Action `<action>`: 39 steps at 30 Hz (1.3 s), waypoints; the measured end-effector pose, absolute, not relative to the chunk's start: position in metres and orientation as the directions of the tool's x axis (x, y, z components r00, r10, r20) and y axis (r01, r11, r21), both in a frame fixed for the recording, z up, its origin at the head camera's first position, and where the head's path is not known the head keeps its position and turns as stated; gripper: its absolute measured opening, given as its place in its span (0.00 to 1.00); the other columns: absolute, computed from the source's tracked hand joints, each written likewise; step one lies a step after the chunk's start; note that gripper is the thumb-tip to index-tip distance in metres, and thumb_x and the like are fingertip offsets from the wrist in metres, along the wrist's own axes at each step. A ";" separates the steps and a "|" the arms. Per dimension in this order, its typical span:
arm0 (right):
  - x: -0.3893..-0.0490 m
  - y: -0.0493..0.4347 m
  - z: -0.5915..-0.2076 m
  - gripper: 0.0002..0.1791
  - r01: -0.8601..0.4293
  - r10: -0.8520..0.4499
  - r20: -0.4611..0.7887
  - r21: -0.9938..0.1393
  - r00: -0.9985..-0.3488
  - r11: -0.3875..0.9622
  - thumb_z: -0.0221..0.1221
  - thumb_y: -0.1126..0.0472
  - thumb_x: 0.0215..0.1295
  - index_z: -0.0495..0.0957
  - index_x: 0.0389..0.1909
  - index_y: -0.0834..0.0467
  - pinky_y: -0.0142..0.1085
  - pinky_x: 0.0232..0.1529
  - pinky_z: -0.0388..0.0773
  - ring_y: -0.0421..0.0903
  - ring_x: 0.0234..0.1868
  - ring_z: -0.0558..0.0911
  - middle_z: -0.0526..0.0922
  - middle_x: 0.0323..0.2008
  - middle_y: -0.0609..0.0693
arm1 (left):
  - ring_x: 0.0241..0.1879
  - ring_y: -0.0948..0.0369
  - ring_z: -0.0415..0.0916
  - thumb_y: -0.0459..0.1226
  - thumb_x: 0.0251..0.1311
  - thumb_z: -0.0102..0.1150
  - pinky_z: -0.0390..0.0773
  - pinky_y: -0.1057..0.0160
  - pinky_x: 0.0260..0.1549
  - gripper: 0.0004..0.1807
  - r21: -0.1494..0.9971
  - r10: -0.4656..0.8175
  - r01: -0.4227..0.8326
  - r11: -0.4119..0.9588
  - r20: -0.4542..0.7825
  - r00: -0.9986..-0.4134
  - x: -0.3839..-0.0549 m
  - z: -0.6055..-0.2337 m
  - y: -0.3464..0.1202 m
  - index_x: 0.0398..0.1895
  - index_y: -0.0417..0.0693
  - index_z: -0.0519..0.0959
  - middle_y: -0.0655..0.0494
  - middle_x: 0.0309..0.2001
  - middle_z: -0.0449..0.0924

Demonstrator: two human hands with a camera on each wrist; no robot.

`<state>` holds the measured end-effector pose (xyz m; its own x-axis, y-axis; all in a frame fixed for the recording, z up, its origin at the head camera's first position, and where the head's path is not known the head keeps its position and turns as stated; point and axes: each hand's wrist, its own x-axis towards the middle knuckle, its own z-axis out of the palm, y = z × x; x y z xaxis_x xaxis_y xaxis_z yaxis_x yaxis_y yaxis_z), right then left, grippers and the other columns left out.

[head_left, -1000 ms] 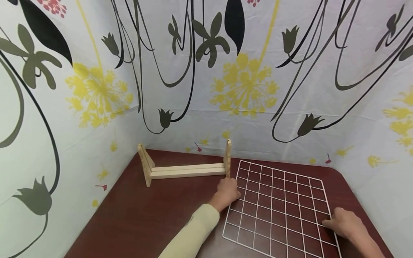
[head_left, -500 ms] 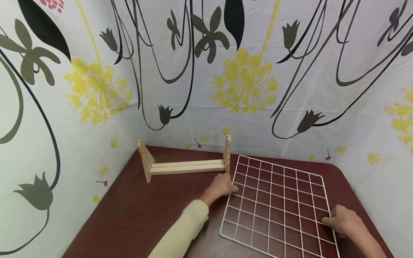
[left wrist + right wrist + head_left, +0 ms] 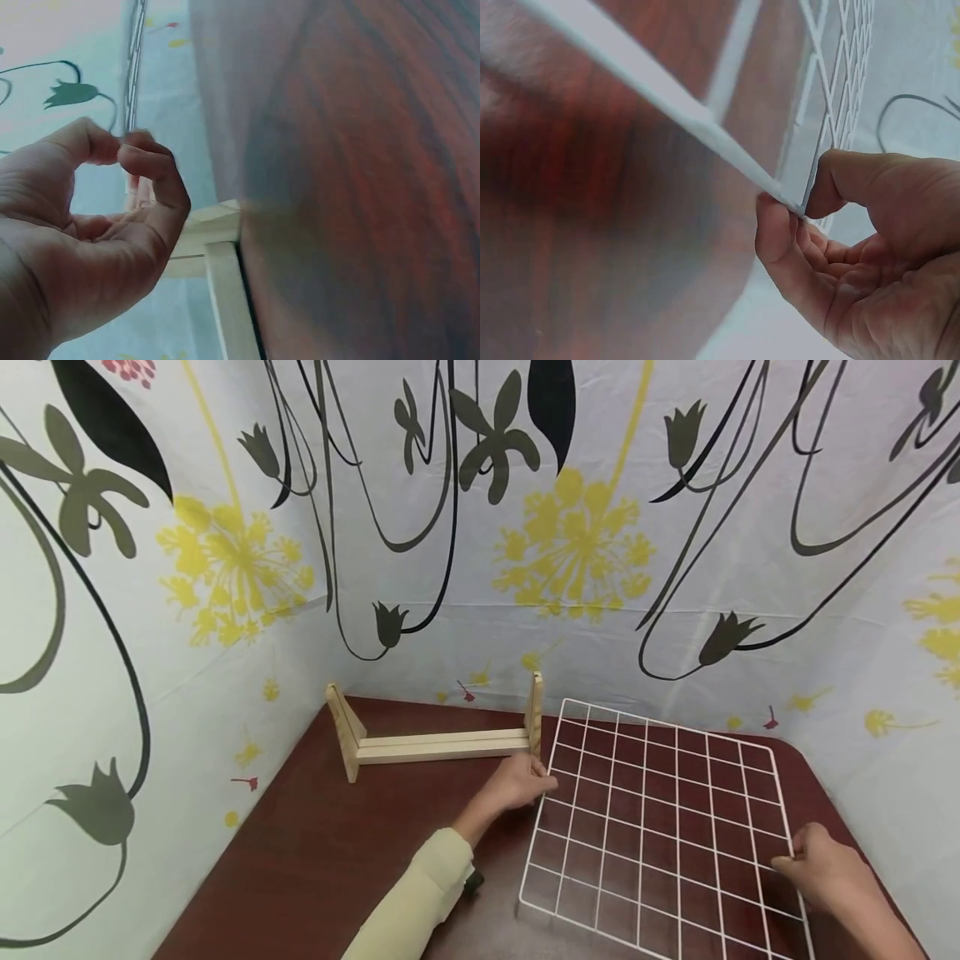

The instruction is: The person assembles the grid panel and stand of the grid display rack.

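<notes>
A white wire grid panel [image 3: 660,827] is raised a little over the dark red table, its far edge overlapping the wall cloth in the head view. My left hand [image 3: 517,781] pinches its left edge between thumb and curled fingers. On the opposite side my right hand [image 3: 825,868] pinches the right edge wire [image 3: 742,161]; the right wrist view shows thumb and fingertips meeting on it. In the left wrist view the left hand [image 3: 112,217] has the panel edge-on at its fingertips. Just beyond the left hand stands a pale wooden frame [image 3: 442,745] with two upright ends joined by a crossbar.
The dark red tabletop [image 3: 337,860] runs up to a white cloth wall [image 3: 450,568] printed with flowers and leaves, which encloses the back and both sides. A small dark object [image 3: 472,882] shows beside the left sleeve [image 3: 420,885].
The grid panel has lifted, its far edge now higher against the cloth, and shifted slightly right in view. Both hands moved with it. The wooden frame stands where it was.
</notes>
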<state>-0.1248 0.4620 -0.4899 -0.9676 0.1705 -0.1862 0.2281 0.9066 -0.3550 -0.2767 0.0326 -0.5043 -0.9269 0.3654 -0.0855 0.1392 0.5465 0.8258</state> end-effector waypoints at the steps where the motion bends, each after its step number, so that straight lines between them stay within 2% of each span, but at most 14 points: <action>1: -0.124 0.462 -0.488 0.22 0.206 0.163 -0.150 -0.344 -0.975 0.916 0.67 0.54 0.65 0.66 0.37 0.66 0.43 0.30 0.73 0.53 0.30 0.80 0.79 0.27 0.55 | 0.17 0.63 0.75 0.40 0.60 0.66 0.72 0.69 0.22 0.12 0.856 0.362 0.122 0.503 -0.080 -0.929 -0.277 -0.502 0.032 0.19 0.52 0.79 0.61 0.17 0.78; 4: -0.124 0.463 -0.482 0.20 0.148 0.140 -0.047 -0.338 -0.989 0.929 0.67 0.56 0.65 0.69 0.36 0.67 0.43 0.30 0.72 0.54 0.31 0.81 0.83 0.29 0.57 | 0.20 0.60 0.77 0.37 0.61 0.64 0.77 0.68 0.24 0.07 0.928 0.370 0.077 0.365 -0.069 -0.926 -0.277 -0.495 0.031 0.30 0.43 0.84 0.50 0.26 0.86; 8: -0.123 0.466 -0.476 0.18 0.129 0.150 0.031 -0.360 -0.988 0.924 0.66 0.57 0.65 0.73 0.39 0.68 0.41 0.31 0.73 0.50 0.30 0.82 0.87 0.31 0.59 | 0.21 0.62 0.74 0.33 0.64 0.61 0.76 0.69 0.24 0.06 0.980 0.392 0.031 0.195 -0.049 -0.919 -0.276 -0.483 0.028 0.34 0.38 0.83 0.39 0.33 0.89; 11: -0.120 0.471 -0.469 0.19 0.144 0.185 0.080 -0.364 -0.979 0.920 0.65 0.58 0.65 0.74 0.43 0.71 0.41 0.32 0.73 0.42 0.29 0.80 0.88 0.31 0.59 | 0.24 0.64 0.76 0.30 0.67 0.59 0.77 0.69 0.27 0.03 0.997 0.425 0.015 0.078 -0.020 -0.905 -0.273 -0.472 0.028 0.35 0.40 0.82 0.35 0.37 0.89; 13: -0.117 0.473 -0.465 0.20 0.140 0.197 0.124 -0.365 -0.973 0.921 0.65 0.60 0.64 0.75 0.45 0.73 0.39 0.33 0.72 0.32 0.29 0.77 0.87 0.32 0.61 | 0.27 0.64 0.78 0.29 0.67 0.59 0.78 0.68 0.30 0.03 1.000 0.440 0.011 0.016 0.002 -0.898 -0.270 -0.464 0.029 0.37 0.39 0.82 0.33 0.39 0.89; 16: -0.115 0.472 -0.460 0.20 0.104 0.191 0.200 -0.379 -0.961 0.920 0.63 0.62 0.63 0.76 0.49 0.73 0.34 0.31 0.67 0.18 0.29 0.67 0.87 0.33 0.62 | 0.30 0.64 0.81 0.28 0.68 0.58 0.79 0.65 0.33 0.04 0.999 0.433 0.016 -0.045 0.034 -0.901 -0.265 -0.453 0.029 0.40 0.38 0.82 0.38 0.36 0.89; 19: -0.114 0.467 -0.456 0.18 0.060 0.175 0.268 -0.390 -0.947 0.919 0.62 0.63 0.62 0.77 0.50 0.70 0.30 0.29 0.62 0.12 0.29 0.62 0.88 0.33 0.63 | 0.32 0.64 0.82 0.27 0.67 0.58 0.77 0.66 0.32 0.06 0.997 0.392 0.032 -0.065 0.055 -0.918 -0.259 -0.442 0.027 0.44 0.38 0.82 0.49 0.32 0.88; 23: -0.114 0.459 -0.453 0.17 0.037 0.182 0.322 -0.408 -0.929 0.912 0.60 0.64 0.62 0.78 0.51 0.66 0.30 0.30 0.61 0.11 0.29 0.63 0.89 0.31 0.57 | 0.33 0.64 0.83 0.27 0.68 0.59 0.76 0.70 0.29 0.08 0.995 0.340 0.072 -0.068 0.091 -0.936 -0.251 -0.430 0.021 0.47 0.38 0.83 0.57 0.30 0.86; 26: -0.115 0.455 -0.452 0.16 0.029 0.198 0.334 -0.450 -0.922 0.892 0.59 0.63 0.65 0.77 0.53 0.63 0.29 0.30 0.61 0.11 0.27 0.65 0.85 0.27 0.33 | 0.35 0.61 0.84 0.28 0.69 0.58 0.83 0.66 0.30 0.10 0.992 0.319 0.089 -0.094 0.114 -0.941 -0.247 -0.423 0.015 0.50 0.37 0.83 0.55 0.32 0.86; 28: -0.116 0.453 -0.451 0.13 0.013 0.209 0.302 -0.543 -0.930 0.840 0.59 0.62 0.70 0.78 0.54 0.50 0.27 0.29 0.67 0.13 0.27 0.70 0.78 0.28 0.19 | 0.37 0.57 0.86 0.27 0.70 0.57 0.89 0.59 0.34 0.11 0.989 0.314 0.083 -0.126 0.119 -0.942 -0.246 -0.421 0.011 0.52 0.36 0.82 0.52 0.34 0.86; 30: -0.118 0.451 -0.450 0.15 -0.009 0.215 0.258 -0.660 -0.942 0.751 0.58 0.62 0.74 0.76 0.54 0.39 0.25 0.27 0.73 0.16 0.28 0.75 0.74 0.30 0.13 | 0.39 0.53 0.87 0.27 0.71 0.56 0.91 0.48 0.39 0.11 0.985 0.313 0.064 -0.162 0.113 -0.943 -0.245 -0.419 0.007 0.54 0.35 0.80 0.47 0.37 0.86; 33: -0.121 0.447 -0.447 0.23 -0.041 0.218 0.212 -0.800 -0.953 0.598 0.57 0.64 0.78 0.72 0.53 0.26 0.28 0.25 0.80 0.19 0.32 0.80 0.78 0.34 0.15 | 0.41 0.50 0.88 0.27 0.73 0.55 0.88 0.38 0.42 0.12 0.980 0.307 0.038 -0.197 0.099 -0.947 -0.245 -0.417 0.002 0.55 0.34 0.78 0.41 0.40 0.86; 36: -0.125 0.442 -0.446 0.23 -0.090 0.208 0.233 -0.843 -0.950 0.530 0.57 0.66 0.78 0.74 0.55 0.30 0.29 0.26 0.81 0.18 0.37 0.81 0.82 0.36 0.19 | 0.42 0.50 0.88 0.27 0.75 0.53 0.88 0.38 0.39 0.11 0.982 0.292 0.014 -0.191 0.070 -0.954 -0.245 -0.417 -0.003 0.56 0.34 0.76 0.39 0.43 0.85; 39: -0.131 0.437 -0.445 0.24 -0.158 0.172 0.239 -0.910 -0.956 0.384 0.56 0.71 0.77 0.77 0.57 0.36 0.29 0.26 0.81 0.21 0.39 0.83 0.85 0.38 0.24 | 0.45 0.47 0.88 0.27 0.76 0.51 0.89 0.41 0.33 0.11 0.986 0.263 -0.004 -0.166 0.040 -0.964 -0.245 -0.418 -0.010 0.57 0.34 0.74 0.34 0.46 0.84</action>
<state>-0.1309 0.4365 -0.4453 -0.9557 0.1721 0.2389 -0.1583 0.3840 -0.9097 -0.2453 -0.0096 -0.4177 -0.9639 0.2633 0.0402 -0.0043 -0.1660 0.9861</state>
